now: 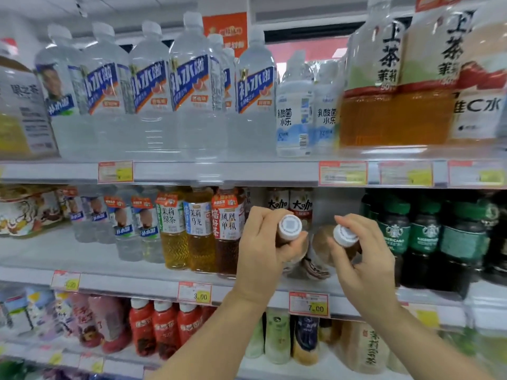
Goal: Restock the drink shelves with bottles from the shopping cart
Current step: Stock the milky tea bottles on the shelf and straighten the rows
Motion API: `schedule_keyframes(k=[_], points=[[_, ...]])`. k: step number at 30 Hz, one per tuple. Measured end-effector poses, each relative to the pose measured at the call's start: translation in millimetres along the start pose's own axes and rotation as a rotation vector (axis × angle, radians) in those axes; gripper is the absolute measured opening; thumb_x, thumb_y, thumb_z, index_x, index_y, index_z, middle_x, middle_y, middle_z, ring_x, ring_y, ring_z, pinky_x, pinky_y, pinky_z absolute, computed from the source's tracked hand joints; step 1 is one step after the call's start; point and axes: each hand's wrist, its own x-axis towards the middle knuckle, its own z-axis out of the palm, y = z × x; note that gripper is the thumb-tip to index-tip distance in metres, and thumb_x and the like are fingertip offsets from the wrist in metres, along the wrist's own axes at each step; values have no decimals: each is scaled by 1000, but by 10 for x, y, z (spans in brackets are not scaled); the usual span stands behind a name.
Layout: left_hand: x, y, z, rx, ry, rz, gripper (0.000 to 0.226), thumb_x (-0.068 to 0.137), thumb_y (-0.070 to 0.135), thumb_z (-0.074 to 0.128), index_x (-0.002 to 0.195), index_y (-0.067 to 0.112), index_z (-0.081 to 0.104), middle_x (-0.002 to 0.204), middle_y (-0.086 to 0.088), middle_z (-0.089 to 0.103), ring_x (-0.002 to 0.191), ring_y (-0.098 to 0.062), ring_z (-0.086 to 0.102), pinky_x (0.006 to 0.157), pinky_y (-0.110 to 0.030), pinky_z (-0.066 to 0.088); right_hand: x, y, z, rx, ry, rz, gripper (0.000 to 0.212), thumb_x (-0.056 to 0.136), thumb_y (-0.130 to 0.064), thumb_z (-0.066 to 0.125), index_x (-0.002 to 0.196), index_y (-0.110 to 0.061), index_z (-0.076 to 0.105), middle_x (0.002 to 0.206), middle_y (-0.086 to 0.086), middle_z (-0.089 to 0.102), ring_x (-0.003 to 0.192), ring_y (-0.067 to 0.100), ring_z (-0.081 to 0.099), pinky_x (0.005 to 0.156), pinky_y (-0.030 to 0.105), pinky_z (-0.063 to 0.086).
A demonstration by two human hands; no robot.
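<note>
At the middle shelf [123, 282], left hand [263, 253] gripping left bottle [289, 227], right hand [365, 261] pinching right bottle [344, 235] (labels hidden)

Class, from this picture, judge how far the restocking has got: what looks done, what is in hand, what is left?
Done: the top shelf looks full; two brown bottles stand at the back of the middle shelf's gap. In hand: the left hand grips a first bottle, the right hand a second bottle, at that gap. Left: setting both down; the cart is out of view, so remaining stock is unknown.
</note>
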Motion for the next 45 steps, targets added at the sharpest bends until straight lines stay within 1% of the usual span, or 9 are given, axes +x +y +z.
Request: schedule_keyframes(k=[4, 9, 11, 19, 23, 27, 32, 37, 45], points=[[-42, -119, 106, -6, -14, -88, 24, 76, 26, 64, 96, 16, 57, 90, 11, 36, 83, 8, 40, 82, -2, 33, 47, 81, 31, 38, -1, 212, 35, 84, -23, 61, 117, -26, 51, 108, -2, 57, 102, 5, 52, 92, 11, 39], [116, -160, 265, -53, -92, -430, 26, 82, 29, 67, 105, 19, 61, 92, 16, 39, 93, 17, 40, 81, 2, 28, 285, 201, 172, 251, 5, 659, 42, 80, -20, 70, 115, -30, 49, 109, -10, 61, 106, 6, 58, 95, 32, 48], [233, -180, 364, -77, -122, -528, 29, 86, 31, 63, 112, 18, 61, 96, 14, 42, 92, 16, 41, 82, 3, 27, 355, 260, 280, 248, -35, 694, 34, 83, -22, 67, 113, -26, 51, 107, -8, 62, 104, 8, 59, 95, 36, 48], [381, -504, 592, -143, -189, -691, 35, 89, 36, 57, 118, 16, 59, 119, -4, 56, 112, -16, 51, 96, -26, 37, 472, 449, 534, 222, -207, 665, 22, 93, -25, 52, 115, -27, 52, 98, -24, 58, 102, 5, 57, 80, 7, 41], [125, -462, 511, -187, -265, -683, 54, 90, 37, 54, 139, 23, 37, 139, 3, 33, 124, -8, 36, 104, -25, 32, 237, 468, 490, 257, -326, 748, 62, 84, -37, 64, 137, -33, 33, 131, -13, 49, 119, -4, 46, 105, 18, 36], [-413, -417, 333, -30, -451, -754, 93, 81, 36, 68, 148, 27, 4, 141, 7, 11, 131, -15, 26, 103, -23, 26, -113, 461, 393, -129, -551, 803, 122, 60, -40, 83, 148, -31, -1, 146, 0, 31, 135, 19, 30, 106, 40, 34], [-348, -563, 462, 68, -549, -843, 86, 82, 29, 67, 147, 22, 11, 137, -8, 25, 125, -28, 38, 103, -38, 36, -140, 623, 439, -141, -594, 843, 89, 62, -30, 83, 135, -20, 31, 125, 1, 56, 115, 21, 54, 88, 35, 47], [-216, -816, 753, 71, -538, -937, 76, 87, 16, 60, 147, 13, 13, 145, -16, 31, 131, -33, 35, 107, -48, 33, -51, 857, 650, -125, -565, 913, 61, 74, -20, 76, 120, -6, 39, 117, 12, 61, 108, 28, 58, 86, 38, 49], [-103, -1110, 1043, 138, -477, -983, 72, 86, 16, 61, 144, 14, 18, 142, -15, 33, 129, -35, 38, 103, -45, 34, 15, 1261, 1081, -228, -582, 849, 59, 77, -18, 71, 125, -1, 41, 122, 20, 57, 115, 36, 52, 87, 35, 44]])
